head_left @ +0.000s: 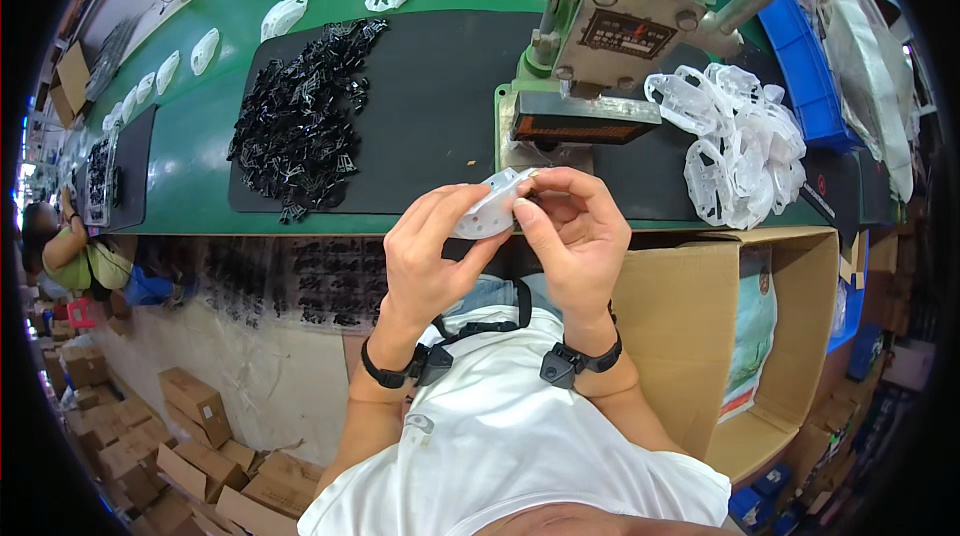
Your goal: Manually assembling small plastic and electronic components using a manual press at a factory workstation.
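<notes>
Above the table's near edge, both hands hold one white, semi-clear plastic shell [487,218] with small holes in it. My left hand [430,241] closes on its left side, the thumb pressed below. My right hand [577,236] grips the right end, thumb and fingertips pinched together. A small dark bit shows by the right fingertips, but whether it is a separate part I cannot tell. Just beyond the hands stands a green hand press [590,121] with a flat metal plate. Small black clips [300,111] lie heaped on a black mat [430,106] to the left.
White shells [740,151] are piled right of the press, beside a blue bin [810,66]. More shells [285,16] sit spaced along the green table [200,176]. An open cardboard box [665,336] stands at my right; another person [75,246] sits far left.
</notes>
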The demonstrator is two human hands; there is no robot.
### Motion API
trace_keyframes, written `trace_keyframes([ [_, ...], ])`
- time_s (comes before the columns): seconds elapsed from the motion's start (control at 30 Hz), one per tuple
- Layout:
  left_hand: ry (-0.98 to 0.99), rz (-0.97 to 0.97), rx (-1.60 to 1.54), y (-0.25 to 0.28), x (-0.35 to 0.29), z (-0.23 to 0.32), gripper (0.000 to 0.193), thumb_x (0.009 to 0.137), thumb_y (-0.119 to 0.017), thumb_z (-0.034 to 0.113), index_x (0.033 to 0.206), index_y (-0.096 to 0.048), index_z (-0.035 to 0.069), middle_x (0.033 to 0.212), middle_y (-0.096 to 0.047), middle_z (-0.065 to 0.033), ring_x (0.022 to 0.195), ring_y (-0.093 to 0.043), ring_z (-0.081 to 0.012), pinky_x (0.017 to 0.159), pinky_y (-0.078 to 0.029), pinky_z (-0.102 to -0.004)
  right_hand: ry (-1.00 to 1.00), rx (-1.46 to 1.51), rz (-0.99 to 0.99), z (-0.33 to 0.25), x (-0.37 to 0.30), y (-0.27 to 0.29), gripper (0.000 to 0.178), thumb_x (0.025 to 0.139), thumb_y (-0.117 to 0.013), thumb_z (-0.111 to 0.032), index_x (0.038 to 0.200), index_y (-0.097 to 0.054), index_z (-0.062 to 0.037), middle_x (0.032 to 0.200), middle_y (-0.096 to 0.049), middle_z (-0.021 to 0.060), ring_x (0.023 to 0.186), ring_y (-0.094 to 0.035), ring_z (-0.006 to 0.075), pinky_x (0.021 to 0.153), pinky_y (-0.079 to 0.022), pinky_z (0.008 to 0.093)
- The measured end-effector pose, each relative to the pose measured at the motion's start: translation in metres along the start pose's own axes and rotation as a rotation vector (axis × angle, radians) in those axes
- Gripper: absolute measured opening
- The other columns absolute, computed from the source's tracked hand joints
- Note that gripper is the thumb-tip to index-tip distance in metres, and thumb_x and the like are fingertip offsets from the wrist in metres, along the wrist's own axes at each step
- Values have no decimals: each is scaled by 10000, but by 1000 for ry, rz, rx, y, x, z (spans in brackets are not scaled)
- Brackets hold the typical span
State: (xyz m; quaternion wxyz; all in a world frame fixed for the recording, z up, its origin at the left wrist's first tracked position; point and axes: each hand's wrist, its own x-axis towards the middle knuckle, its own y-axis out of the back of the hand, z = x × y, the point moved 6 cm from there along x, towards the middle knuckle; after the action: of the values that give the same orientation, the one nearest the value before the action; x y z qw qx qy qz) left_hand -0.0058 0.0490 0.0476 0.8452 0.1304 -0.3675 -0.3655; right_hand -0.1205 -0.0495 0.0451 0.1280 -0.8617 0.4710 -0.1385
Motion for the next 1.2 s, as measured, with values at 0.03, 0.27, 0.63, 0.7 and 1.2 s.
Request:
trace_keyframes([
  [0.03, -2, 9, 5, 0, 0, 1, 428, 652, -804, 17, 1055, -660, 25, 976, -698, -133, 839, -681, -271, 722, -539, -328, 103, -37, -29, -1, 1, 2, 269, 821, -704, 71, 1080, -634, 42, 1031, -666, 107, 911, -649, 135, 812, -545, 254],
  [0.27, 34, -22, -24, -5, 4, 7, 425, 665, -811, 26, 1062, -660, 23, 950, -693, -123, 812, -676, -262, 701, -533, -317, 170, 10, 52, -9, -2, 8, 231, 792, -722, 92, 1002, -658, 22, 993, -665, 100, 861, -638, 127, 747, -533, 242],
  [0.63, -61, -12, -2, -13, 13, 18, 426, 646, -829, 32, 1039, -666, 11, 976, -700, -145, 850, -685, -296, 743, -546, -350, 558, -626, 11, -25, 4, 16, 176, 723, -791, 28, 871, -707, -16, 897, -691, 93, 797, -670, 200, 680, -540, 281],
  [0.7, -76, -39, 14, -15, 14, 17, 426, 644, -833, 37, 1036, -667, 10, 969, -698, -146, 845, -685, -296, 743, -546, -350, 545, -628, 35, -22, 4, 20, 181, 714, -795, 24, 867, -709, -21, 893, -689, 89, 792, -666, 213, 678, -537, 291],
  [1.2, -190, -74, -147, -26, 42, 17, 535, 651, -839, 93, 1123, -598, 22, 1096, -598, -160, 1009, -608, -303, 849, -498, -361, 123, -317, -15, -24, 28, 40, 186, 827, -725, -79, 997, -687, -14, 939, -691, 76, 821, -642, 115, 724, -498, 247],
])
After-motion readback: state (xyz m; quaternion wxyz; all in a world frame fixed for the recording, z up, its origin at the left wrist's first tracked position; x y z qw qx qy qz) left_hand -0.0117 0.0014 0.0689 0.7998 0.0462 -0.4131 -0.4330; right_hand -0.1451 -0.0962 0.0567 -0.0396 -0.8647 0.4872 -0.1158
